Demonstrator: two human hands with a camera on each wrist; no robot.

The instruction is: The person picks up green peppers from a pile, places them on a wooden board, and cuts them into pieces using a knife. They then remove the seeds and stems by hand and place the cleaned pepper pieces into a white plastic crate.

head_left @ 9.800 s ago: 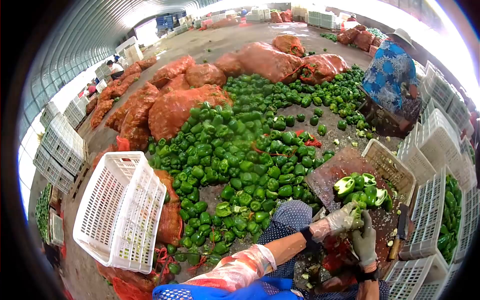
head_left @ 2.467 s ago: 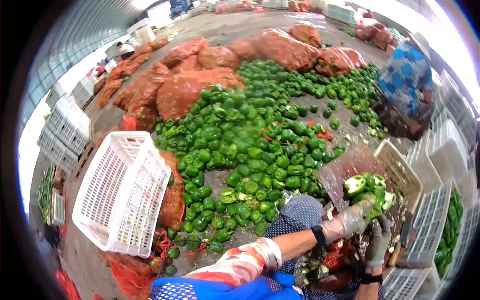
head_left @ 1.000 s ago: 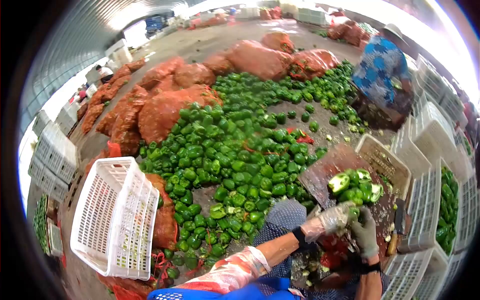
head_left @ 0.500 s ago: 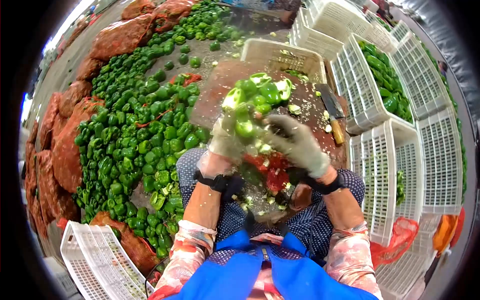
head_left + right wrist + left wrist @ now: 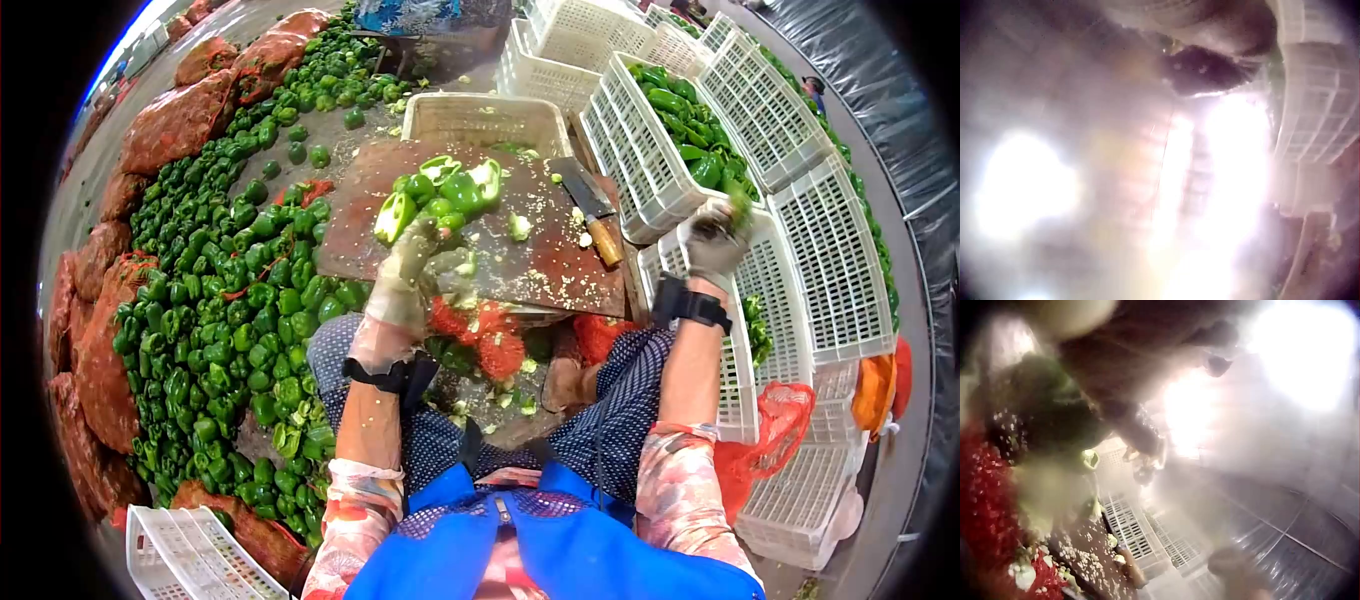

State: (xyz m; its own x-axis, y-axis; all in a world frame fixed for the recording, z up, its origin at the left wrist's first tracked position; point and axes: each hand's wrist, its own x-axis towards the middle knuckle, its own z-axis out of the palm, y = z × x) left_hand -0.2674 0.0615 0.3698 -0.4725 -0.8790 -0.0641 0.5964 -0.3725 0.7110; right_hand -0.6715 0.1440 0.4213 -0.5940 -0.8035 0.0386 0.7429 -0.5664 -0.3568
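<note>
In the head view my gloved left hand [image 5: 403, 270] reaches over the near edge of a brown cutting board [image 5: 360, 180], its fingertips right at a heap of green bell peppers [image 5: 460, 192], some cut open. I cannot tell whether its fingers grip one. A blurred green mass [image 5: 1044, 406] fills the left of the left wrist view. My gloved right hand [image 5: 718, 240] is off to the right over a white crate [image 5: 690, 250], with a blurred green pepper piece [image 5: 740, 205] at its curled fingers. Glare covers much of the right wrist view.
A cleaver [image 5: 582, 190] with a wooden handle lies on the board's right side among seeds. Behind the board stands a cream crate [image 5: 490, 105]. A crate of peppers [image 5: 690, 135] is at right. Whole peppers [image 5: 220, 330] cover the floor at left, beside red mesh sacks [image 5: 105, 330].
The head view has swung down and to the right. My right hand has left my left hand above the board and moved right over the crate. My left hand has moved onto the pepper heap.
</note>
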